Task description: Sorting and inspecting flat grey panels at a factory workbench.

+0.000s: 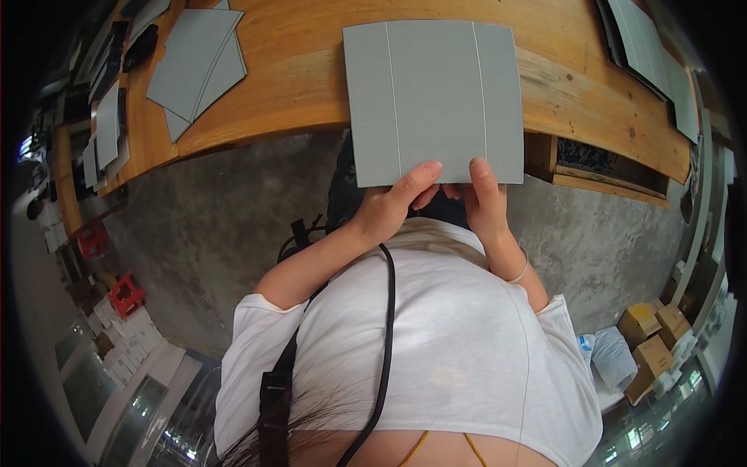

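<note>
A flat grey board [436, 93] with two pale lines running from its far to its near edge lies partly over the near edge of the wooden table [296, 86]. My left hand [393, 201] grips its near edge, thumb on top and fingers curled underneath. Just to the right, my right hand [485, 194] holds the same edge in the same way, its thumb pointing away from me. The fingers below the board are mostly hidden. Whether it is one sheet or a stack I cannot tell.
Grey sheets [194, 62] lie overlapped on the table's left. More grey panels [646, 54] rest at its far right. An open drawer [611, 167] juts out below the table's right side. Cardboard boxes [652, 354] and a red stool [126, 294] stand on the floor.
</note>
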A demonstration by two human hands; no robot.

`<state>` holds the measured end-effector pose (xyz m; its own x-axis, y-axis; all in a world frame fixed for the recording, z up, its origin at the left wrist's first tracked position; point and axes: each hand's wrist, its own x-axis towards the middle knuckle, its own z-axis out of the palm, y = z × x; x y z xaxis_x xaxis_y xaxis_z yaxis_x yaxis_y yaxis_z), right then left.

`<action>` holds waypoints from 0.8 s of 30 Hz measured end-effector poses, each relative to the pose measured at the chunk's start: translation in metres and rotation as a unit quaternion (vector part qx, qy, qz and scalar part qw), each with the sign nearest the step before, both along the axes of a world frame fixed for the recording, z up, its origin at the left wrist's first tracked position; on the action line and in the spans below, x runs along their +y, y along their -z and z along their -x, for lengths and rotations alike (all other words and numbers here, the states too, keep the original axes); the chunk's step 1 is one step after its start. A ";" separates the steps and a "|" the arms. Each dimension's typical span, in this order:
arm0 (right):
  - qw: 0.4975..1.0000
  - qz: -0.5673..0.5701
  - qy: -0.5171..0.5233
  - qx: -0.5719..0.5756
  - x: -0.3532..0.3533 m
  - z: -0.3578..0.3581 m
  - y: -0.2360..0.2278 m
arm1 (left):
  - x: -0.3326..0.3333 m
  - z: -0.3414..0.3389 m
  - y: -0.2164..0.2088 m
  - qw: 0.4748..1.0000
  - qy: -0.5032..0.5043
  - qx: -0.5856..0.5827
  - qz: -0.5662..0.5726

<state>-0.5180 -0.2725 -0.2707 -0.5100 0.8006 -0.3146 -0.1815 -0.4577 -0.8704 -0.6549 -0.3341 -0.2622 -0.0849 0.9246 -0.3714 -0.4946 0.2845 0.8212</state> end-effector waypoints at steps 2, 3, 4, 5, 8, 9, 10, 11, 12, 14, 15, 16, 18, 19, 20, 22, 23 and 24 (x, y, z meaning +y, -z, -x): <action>1.000 -0.015 -0.009 -0.003 0.000 -0.001 0.000 | 0.001 0.001 -0.004 1.000 -0.005 0.004 -0.011; 1.000 -0.010 -0.013 -0.021 0.002 0.001 -0.001 | 0.001 0.002 -0.003 1.000 -0.005 0.003 -0.009; 0.999 -0.005 -0.017 -0.039 0.002 0.002 -0.002 | 0.001 0.003 -0.001 1.000 0.001 0.014 -0.010; 0.999 -0.003 -0.017 -0.040 0.002 0.003 -0.003 | 0.001 0.004 0.000 1.000 0.007 0.026 -0.011; 1.000 0.024 0.001 -0.010 0.001 0.003 -0.003 | 0.003 0.001 -0.005 1.000 -0.016 0.022 0.000; 0.999 0.033 -0.004 -0.001 0.001 0.003 -0.003 | 0.003 0.001 -0.005 1.000 -0.017 0.022 0.002; 0.999 0.041 -0.009 0.008 0.001 0.003 -0.003 | 0.002 0.002 -0.003 1.000 -0.011 0.011 -0.001; 0.999 0.043 -0.009 0.007 0.001 0.004 -0.006 | 0.002 0.002 -0.002 1.000 -0.004 0.001 -0.004; 0.998 0.058 -0.012 0.012 0.001 0.005 -0.010 | 0.001 0.003 -0.001 1.000 -0.004 0.000 -0.002; 0.997 0.073 -0.014 0.015 0.001 0.007 -0.014 | 0.001 0.003 0.003 1.000 0.007 -0.005 0.002; 0.997 0.079 -0.017 0.010 0.001 0.007 -0.015 | 0.000 0.003 0.005 1.000 0.008 -0.006 0.003; 0.996 0.084 -0.019 0.005 0.002 0.008 -0.016 | -0.001 0.003 0.008 1.000 0.010 -0.009 0.011; 0.997 0.081 -0.021 0.004 0.001 0.006 -0.011 | 0.000 0.003 0.009 1.000 0.013 -0.012 0.020; 0.997 0.076 -0.022 0.004 0.001 0.006 -0.009 | 0.000 0.003 0.008 1.000 0.006 -0.017 0.022; 0.997 0.077 -0.023 0.003 0.001 0.006 -0.011 | 0.000 0.003 0.007 1.000 -0.001 -0.021 0.023; 0.995 0.100 -0.030 0.000 0.002 0.007 -0.014 | -0.002 0.008 0.009 0.999 0.031 -0.015 0.023; 0.994 0.101 -0.029 -0.001 0.001 0.007 -0.014 | -0.003 0.009 0.010 0.998 0.064 -0.009 0.022; 0.995 0.101 -0.027 -0.005 0.001 0.007 -0.014 | -0.003 0.009 0.010 0.998 0.063 -0.009 0.023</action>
<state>-0.5253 -0.2717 -0.2566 -0.5463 0.6921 -0.4717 -0.1437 -0.6322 -0.7613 -0.6640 -0.3371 -0.2719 0.0382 0.9095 -0.4139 -0.4672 0.3824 0.7972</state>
